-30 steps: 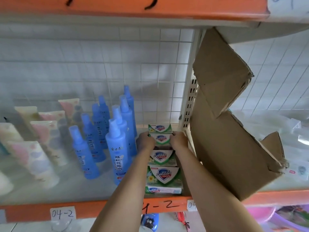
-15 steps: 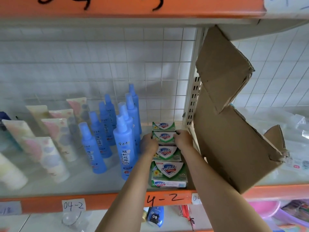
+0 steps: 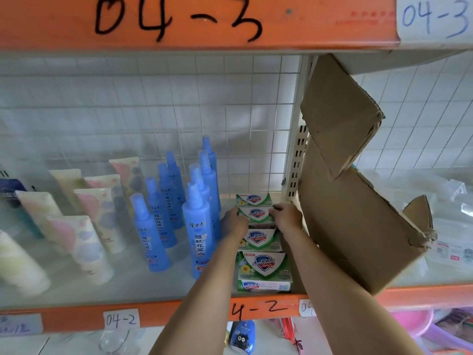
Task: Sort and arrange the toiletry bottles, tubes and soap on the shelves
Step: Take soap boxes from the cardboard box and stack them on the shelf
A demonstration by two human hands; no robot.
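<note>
Both hands: left hand (image 3: 234, 222), right hand (image 3: 286, 217) still clasp second-from-back soap box (image 3: 256, 213) | row unchanged | shelf (image 3: 76, 316) alignment nearly done

A shop: labelled orange shelf (image 3: 76, 317) stocked with repeated toiletry bottles (image 3: 197, 226).

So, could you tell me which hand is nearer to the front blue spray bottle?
Left. The left hand is just right of the front blue spray bottle; the right hand is beyond the soap boxes.
</note>
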